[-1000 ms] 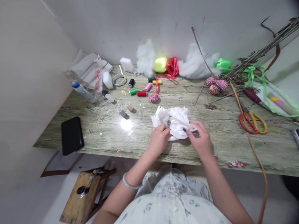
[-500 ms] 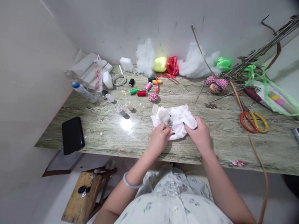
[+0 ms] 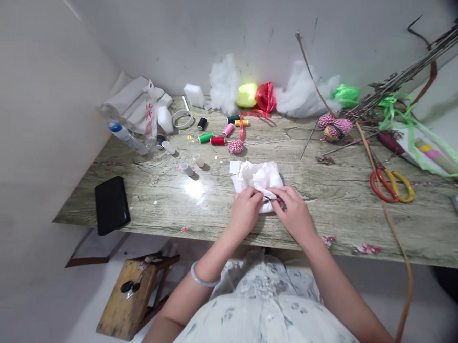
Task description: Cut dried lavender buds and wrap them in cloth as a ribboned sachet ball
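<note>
A crumpled white tissue (image 3: 259, 175) lies on the table in front of me, folded over on its right side; it could also be thin cloth. My left hand (image 3: 245, 211) pinches its near left edge, fingers bent. Against the near right part, my right hand (image 3: 292, 216) has its fingertips closed on a fold, close to the left fingertips. A small dark bit shows between the two hands, too small to name. Beyond the tissue sits a ball of red-and-white twine (image 3: 236, 147).
Thread spools (image 3: 218, 140) and small vials (image 3: 186, 169) stand to the left. A black case (image 3: 112, 205) lies near the left edge. White stuffing (image 3: 306, 93) lines the wall. Scissors (image 3: 391, 185), a long brown strip (image 3: 392, 234) and dry twigs (image 3: 403, 73) are on the right.
My right hand has moved left, folding the right side of the tissue over. The dark specks that lay exposed on it are now covered. My left hand has stayed nearly in place.
</note>
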Available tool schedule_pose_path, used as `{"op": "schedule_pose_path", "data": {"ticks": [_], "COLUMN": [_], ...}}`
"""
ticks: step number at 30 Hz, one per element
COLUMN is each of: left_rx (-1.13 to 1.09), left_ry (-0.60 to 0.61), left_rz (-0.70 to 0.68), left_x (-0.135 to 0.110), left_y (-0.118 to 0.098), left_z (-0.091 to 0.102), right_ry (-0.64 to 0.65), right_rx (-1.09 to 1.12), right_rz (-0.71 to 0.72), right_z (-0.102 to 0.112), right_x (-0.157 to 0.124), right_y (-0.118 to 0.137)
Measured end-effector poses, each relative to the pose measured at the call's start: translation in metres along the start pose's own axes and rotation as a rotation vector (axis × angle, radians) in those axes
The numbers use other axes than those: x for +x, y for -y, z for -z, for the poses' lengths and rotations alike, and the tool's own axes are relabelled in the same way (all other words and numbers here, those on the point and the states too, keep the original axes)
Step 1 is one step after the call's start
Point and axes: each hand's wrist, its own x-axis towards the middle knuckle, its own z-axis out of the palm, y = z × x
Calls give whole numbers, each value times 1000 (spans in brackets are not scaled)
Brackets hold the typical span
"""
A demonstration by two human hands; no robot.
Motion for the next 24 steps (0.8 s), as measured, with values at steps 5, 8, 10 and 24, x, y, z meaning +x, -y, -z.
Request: {"op": "schedule_pose_path", "data": {"ticks": [5, 8, 10, 24], "left_rx": [-51, -145, -172, -823], "left_ry": [-34, -167, -297, -82], "left_rz": [59, 116, 211, 495], "left_x": [-1, -6, -13, -3], "left_y": [-5, -4, 1, 13], "left_z": [1, 8, 16, 16], "right_ry": [-12, -53, -70, -146], "right_rx": [-4, 17, 43, 78], "right_rz": [-7, -72, -102, -239], "right_z": [-5, -8, -9, -15], "right_x": [-8, -10, -11, -15], "right_y": [2, 2, 2, -4]}}
